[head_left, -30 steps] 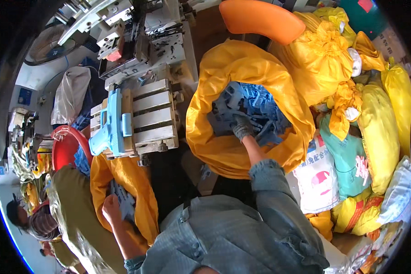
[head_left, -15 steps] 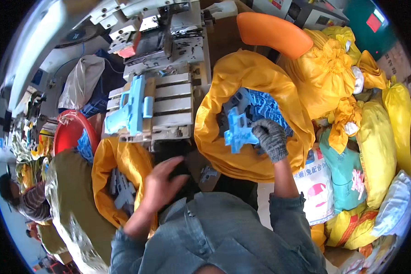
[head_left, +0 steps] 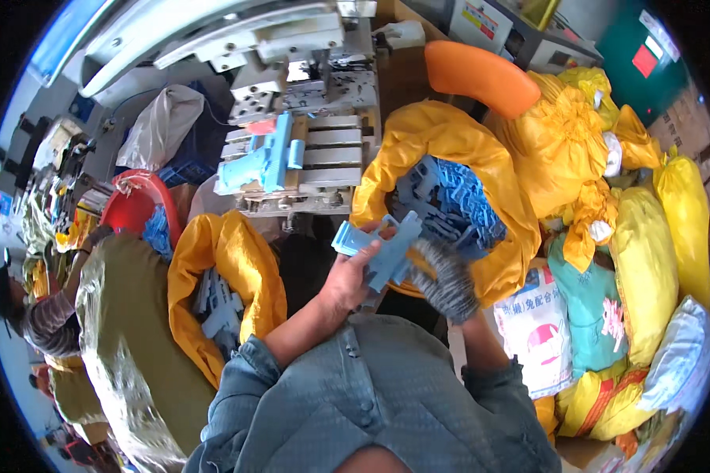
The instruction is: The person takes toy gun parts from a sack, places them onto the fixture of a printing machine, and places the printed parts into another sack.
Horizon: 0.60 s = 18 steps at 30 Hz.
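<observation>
My bare left hand (head_left: 347, 277) grips a light-blue plastic toy pistol (head_left: 394, 251) in front of my chest, thumb across its near side. Beside the toy's right end is my right hand (head_left: 446, 288) in a grey knit glove. Motion smears its fingers, and whether they touch the toy I cannot tell. Just beyond both hands, a large orange-yellow sack (head_left: 521, 236) stands wide at the mouth, with blue and grey-blue plastic parts (head_left: 461, 197) heaped inside. Another blue pistol-shaped piece (head_left: 272, 162) rests on the slatted machine bed (head_left: 331, 154).
A machine head (head_left: 256, 87) overhangs the bed. At left stand a smaller orange sack (head_left: 264, 276) of grey-blue pistol parts, a red tub (head_left: 138, 201) and an olive sack (head_left: 134, 347). Tied yellow sacks (head_left: 647, 268) crowd the right. A co-worker (head_left: 47, 315) is at far left.
My right hand has come back from the big sack toward my chest, bringing the toy pistol. My left hand has moved right and taken hold of it. The whole view has shifted slightly.
</observation>
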{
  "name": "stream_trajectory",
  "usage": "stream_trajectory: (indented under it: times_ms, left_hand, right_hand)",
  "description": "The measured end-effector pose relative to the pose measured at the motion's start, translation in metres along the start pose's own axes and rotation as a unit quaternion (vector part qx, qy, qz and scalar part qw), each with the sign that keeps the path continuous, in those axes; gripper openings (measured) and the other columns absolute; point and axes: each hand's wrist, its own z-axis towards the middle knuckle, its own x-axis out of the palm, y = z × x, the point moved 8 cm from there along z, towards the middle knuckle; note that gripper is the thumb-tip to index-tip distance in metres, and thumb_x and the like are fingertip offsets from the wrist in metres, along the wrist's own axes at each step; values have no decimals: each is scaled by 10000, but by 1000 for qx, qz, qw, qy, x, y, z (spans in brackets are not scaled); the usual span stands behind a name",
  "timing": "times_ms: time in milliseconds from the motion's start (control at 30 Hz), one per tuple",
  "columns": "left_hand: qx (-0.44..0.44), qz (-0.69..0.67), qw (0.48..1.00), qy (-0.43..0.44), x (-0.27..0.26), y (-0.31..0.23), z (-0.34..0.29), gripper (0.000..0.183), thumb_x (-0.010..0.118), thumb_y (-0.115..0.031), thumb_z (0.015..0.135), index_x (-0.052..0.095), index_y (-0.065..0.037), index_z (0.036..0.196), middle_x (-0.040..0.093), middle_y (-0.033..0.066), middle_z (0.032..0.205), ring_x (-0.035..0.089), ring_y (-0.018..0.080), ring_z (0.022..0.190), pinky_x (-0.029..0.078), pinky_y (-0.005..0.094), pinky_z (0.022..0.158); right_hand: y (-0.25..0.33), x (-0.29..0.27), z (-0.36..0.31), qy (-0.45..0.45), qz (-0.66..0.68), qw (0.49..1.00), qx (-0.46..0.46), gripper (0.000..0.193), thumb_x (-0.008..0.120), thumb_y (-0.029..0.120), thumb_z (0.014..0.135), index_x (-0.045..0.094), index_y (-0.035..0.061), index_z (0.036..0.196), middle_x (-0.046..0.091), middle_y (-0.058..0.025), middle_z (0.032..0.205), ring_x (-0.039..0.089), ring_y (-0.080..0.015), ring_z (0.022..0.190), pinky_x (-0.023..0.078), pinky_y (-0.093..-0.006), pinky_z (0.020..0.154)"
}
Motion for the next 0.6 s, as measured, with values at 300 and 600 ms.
stream_trajectory:
  times_ms: [300, 600]
  left_hand:
    - [-27, 11, 999, 14, -3, 0, -22, 473, 560, -204, 920, 385, -100, 1347, 516, 83, 1270, 499, 222, 1158, 405, 390, 974]
    - [379, 372, 832, -163, -53, -190, -85, 92, 579, -49, 870, 621, -31, 950, 632, 48, 968, 586, 143, 876, 473, 280, 773]
  right_hand:
    - [23, 30, -15, 23, -115, 990, -76, 538, 615, 214, 814, 464, -1, 1283, 557, -215, 1154, 531, -396, 1033, 407, -452, 926]
    - [-63, 17, -29, 23, 330, 911, 247, 299, 625, 233, 880, 569, 44, 1104, 604, -53, 977, 579, -180, 866, 474, -327, 779]
